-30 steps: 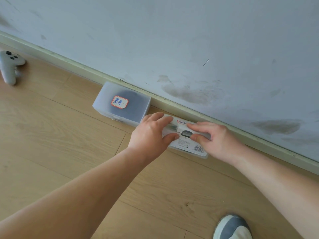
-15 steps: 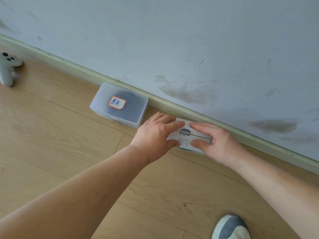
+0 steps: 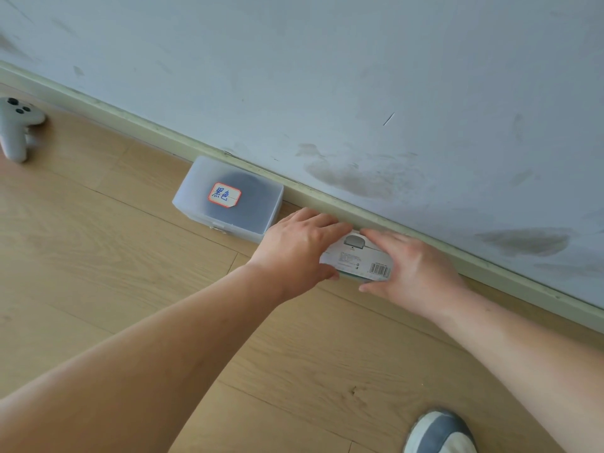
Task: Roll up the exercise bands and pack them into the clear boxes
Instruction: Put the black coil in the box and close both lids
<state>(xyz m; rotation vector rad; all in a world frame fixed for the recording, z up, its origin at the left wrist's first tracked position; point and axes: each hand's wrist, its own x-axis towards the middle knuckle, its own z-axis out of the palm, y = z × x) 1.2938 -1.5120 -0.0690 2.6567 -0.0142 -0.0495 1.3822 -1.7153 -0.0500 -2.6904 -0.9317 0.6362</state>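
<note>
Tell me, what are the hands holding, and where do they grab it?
The clear box with the barcode: the left hand grips its left end, the right hand its right end, thumbs on the near edge.

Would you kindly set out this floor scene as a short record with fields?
Setting: wooden floor beside a scuffed wall
Left hand: grips the left end of the barcode box
Right hand: grips its right end
Barcode box: low by the skirting board; whether it rests on the floor cannot be told
Labelled box: lid shut, something dark inside, left of the hands
Other: controller far left; shoe bottom right
</note>
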